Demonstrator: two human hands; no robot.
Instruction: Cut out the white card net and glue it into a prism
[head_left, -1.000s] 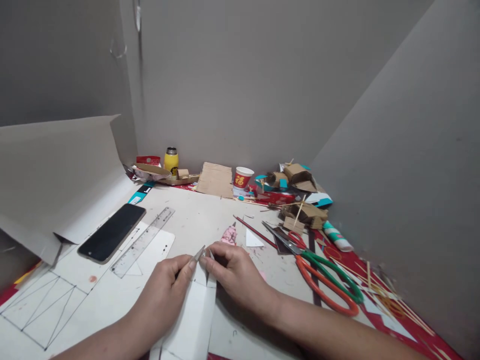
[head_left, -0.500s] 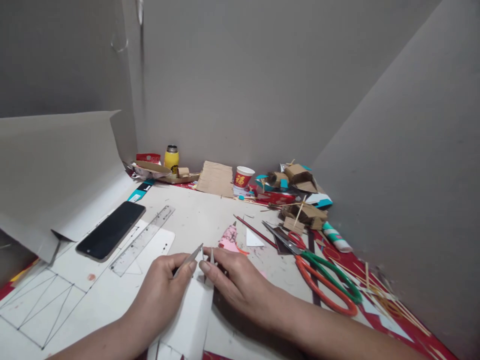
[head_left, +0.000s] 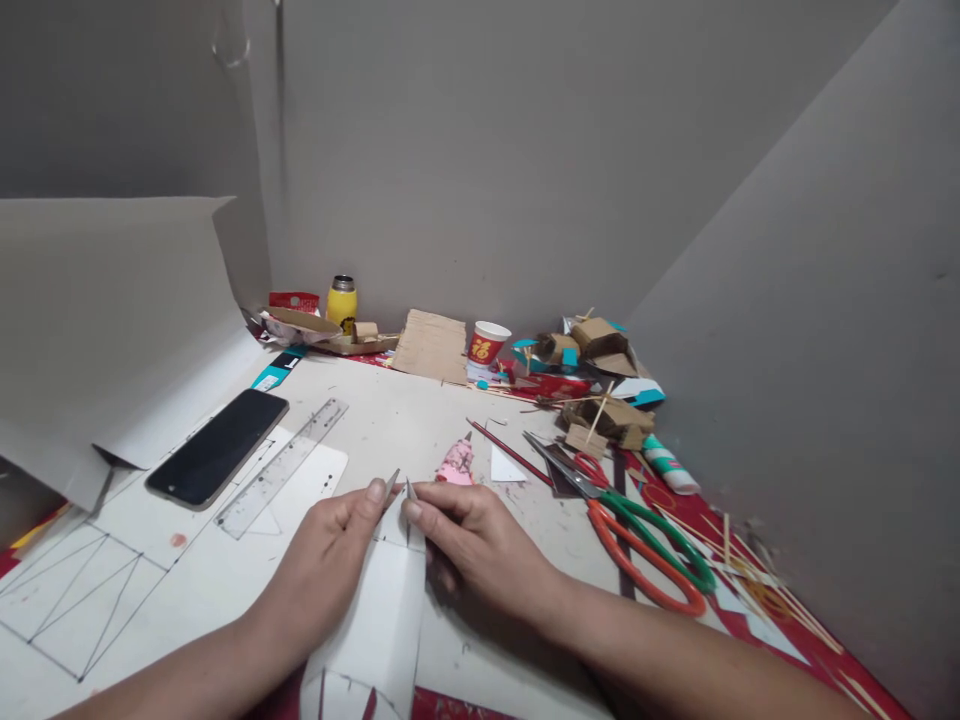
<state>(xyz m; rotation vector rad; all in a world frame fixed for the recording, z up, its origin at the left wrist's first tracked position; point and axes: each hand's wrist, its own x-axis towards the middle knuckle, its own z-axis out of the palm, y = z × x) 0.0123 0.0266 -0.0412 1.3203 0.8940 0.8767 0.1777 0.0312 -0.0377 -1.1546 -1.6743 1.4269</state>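
Observation:
A long white paper piece [head_left: 371,610], folded and marked with black lines, stands up towards me, with pointed tips at its far end. My left hand [head_left: 334,555] pinches one pointed tip at the left between thumb and fingers. My right hand [head_left: 476,545] grips another tip at the right, its thumb pressed on the paper. Red shows through narrow slits at the paper's near end. The fingertips behind the paper are partly hidden.
A phone [head_left: 217,448] and clear ruler [head_left: 283,468] lie left on drawn-on white sheets. Ahead is a pink-wrapped pointed object [head_left: 456,461]. Orange-and-green scissors [head_left: 645,545] lie right. Behind stand a red cup [head_left: 487,345], yellow bottle [head_left: 342,306] and cardboard pieces [head_left: 430,347].
My left thumb has shifted up along the left tip, and the paper's near end shows more. The whole view has shifted slightly.

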